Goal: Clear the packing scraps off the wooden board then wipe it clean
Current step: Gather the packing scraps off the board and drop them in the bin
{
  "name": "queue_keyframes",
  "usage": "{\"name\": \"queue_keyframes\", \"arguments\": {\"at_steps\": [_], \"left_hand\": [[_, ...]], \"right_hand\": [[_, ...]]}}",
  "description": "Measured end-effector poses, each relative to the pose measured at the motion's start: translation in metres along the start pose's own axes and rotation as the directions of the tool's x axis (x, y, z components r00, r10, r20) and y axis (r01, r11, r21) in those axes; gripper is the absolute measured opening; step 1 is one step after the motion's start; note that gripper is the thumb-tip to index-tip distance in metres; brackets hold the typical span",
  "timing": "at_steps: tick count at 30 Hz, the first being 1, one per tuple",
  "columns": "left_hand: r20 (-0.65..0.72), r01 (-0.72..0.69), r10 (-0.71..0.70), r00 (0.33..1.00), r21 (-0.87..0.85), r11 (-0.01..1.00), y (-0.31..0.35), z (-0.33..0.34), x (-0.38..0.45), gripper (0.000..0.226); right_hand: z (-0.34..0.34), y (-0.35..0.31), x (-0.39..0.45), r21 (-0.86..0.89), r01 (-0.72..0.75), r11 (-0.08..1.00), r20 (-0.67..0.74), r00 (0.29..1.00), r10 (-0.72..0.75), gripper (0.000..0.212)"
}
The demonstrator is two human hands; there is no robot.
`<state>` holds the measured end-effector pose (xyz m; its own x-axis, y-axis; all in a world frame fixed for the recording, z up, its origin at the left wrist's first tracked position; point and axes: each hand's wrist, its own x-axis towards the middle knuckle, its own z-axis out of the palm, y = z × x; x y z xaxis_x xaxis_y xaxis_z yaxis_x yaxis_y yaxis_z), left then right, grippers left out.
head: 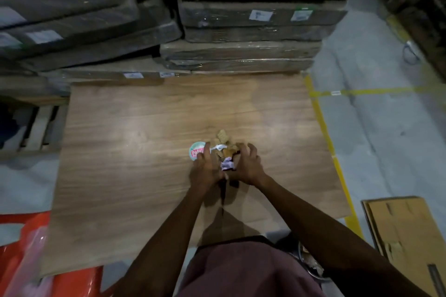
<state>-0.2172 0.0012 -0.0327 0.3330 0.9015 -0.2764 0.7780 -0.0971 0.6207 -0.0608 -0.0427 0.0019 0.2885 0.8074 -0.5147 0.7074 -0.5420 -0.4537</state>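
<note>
1. Lying near the middle of the wooden board (135, 152), toward its near half, is the small heap of packing scraps (225, 149): brown cardboard bits, a white twisted strip and a crumpled pale purple piece (228, 164).
2. At the heap's left edge sits a round mint-green lid or cup top (196, 150) with a red label; you cannot tell whether it holds anything.
3. Your left hand (204, 169) lies against the left side of the heap, fingers fairly straight and touching the round lid; whether they grip anything cannot be told.
4. Your right hand (248, 164) flanks the heap on the right, fingers spread and curved over the scraps like a claw, with no single piece plainly pinched.
5. Both hands meet at the heel, cupping the scraps between them.
6. The board lies flat on a pale grey floor (376, 140), its far edge against stacked, plastic-wrapped flat packages (251, 31) bearing white labels.
7. Yellow floor tape (323, 123) runs along the board's right edge.
8. A flattened cardboard box (405, 226) lies on the floor at the right, well apart from the heap.
9. A red plastic bag (26, 255) lies at the board's near left corner.
10. A wooden pallet (38, 125) shows at the left.
</note>
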Motion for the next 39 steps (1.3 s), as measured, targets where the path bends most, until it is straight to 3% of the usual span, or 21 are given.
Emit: {"name": "queue_keyframes", "arguments": {"at_steps": [2,5,9,14,17,23,26,30,33,39], "left_hand": [[0.081,0.024,-0.025,0.996,0.015,1.0,0.003,0.001,0.014,0.109],[0.085,0.033,-0.033,0.996,0.003,0.999,0.003,0.007,0.029,0.091],[0.03,0.063,-0.06,0.998,-0.11,0.992,0.002,0.005,0.036,0.073],[-0.054,-0.011,0.0,0.999,-0.195,0.981,-0.002,-0.002,0.038,0.025],[-0.044,-0.004,-0.008,0.999,-0.276,0.961,0.001,-0.008,0.029,0.006],[-0.14,-0.012,-0.039,0.989,-0.351,0.936,-0.007,0.006,0.009,0.028],[-0.073,0.012,-0.052,0.996,-0.472,0.882,0.009,0.006,-0.003,0.027],[0.031,-0.023,0.049,0.998,-0.568,0.822,0.038,0.015,-0.011,0.032],[0.044,-0.091,0.147,0.988,-0.602,0.794,0.07,0.016,-0.024,0.03],[0.154,-0.249,0.388,0.909,-0.547,0.8,0.123,0.04,-0.059,0.019]], "right_hand": [[-0.002,-0.008,0.025,-0.224,0.077,0.972,0.044,0.997,-0.069,0.125],[-0.003,-0.013,0.051,-0.296,0.09,0.951,0.095,0.993,-0.064,0.134],[-0.005,-0.018,0.072,-0.189,0.184,0.965,0.137,0.978,-0.16,0.122],[-0.003,-0.024,0.062,0.04,0.183,0.982,0.083,0.979,-0.186,0.075],[0.002,-0.023,0.05,0.137,0.174,0.975,0.04,0.983,-0.181,0.071],[0.004,-0.006,0.019,0.279,0.195,0.94,-0.068,0.981,-0.183,0.068],[-0.002,0.008,-0.002,0.348,0.228,0.909,-0.138,0.972,-0.191,0.065],[-0.024,0.021,-0.046,0.561,0.188,0.806,-0.203,0.975,-0.086,0.053],[-0.034,0.036,-0.083,0.726,0.174,0.665,-0.245,0.969,0.014,0.046],[-0.038,0.084,-0.152,0.904,0.135,0.407,-0.24,0.946,0.219,0.048]]}}
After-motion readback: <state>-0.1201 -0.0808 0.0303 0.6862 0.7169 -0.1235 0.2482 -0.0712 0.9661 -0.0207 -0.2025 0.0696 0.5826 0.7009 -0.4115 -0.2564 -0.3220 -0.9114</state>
